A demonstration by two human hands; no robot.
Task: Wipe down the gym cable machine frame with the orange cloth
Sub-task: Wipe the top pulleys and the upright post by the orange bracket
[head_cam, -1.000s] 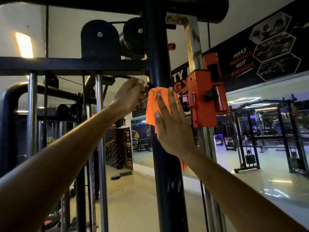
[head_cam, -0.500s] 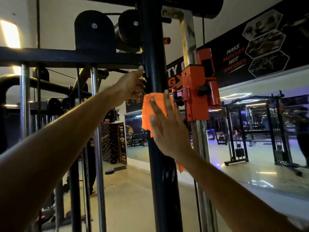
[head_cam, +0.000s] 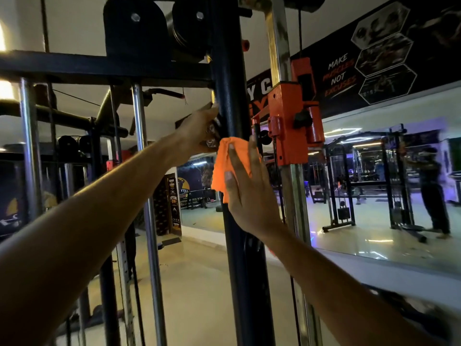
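Note:
The cable machine's black upright post (head_cam: 232, 83) rises through the middle of the head view. The orange cloth (head_cam: 220, 166) lies against the post's front, a little below the black crossbeam (head_cam: 99, 68). My right hand (head_cam: 249, 196) presses the cloth flat on the post with straight, spread fingers. My left hand (head_cam: 194, 133) reaches in from the left and holds the post's left side just above the cloth; its fingertips are hidden behind the post.
An orange sliding carriage (head_cam: 289, 121) sits on a chrome guide rod (head_cam: 277, 46) just right of the post. Black pulleys (head_cam: 136, 28) hang above the crossbeam. Chrome rods (head_cam: 147, 171) stand to the left. A wall mirror (head_cam: 374, 196) reflects other machines and a standing person (head_cam: 434, 186).
My right hand has slid the orange cloth down the post, away from the crossbeam. My left hand has stayed on the post's left side.

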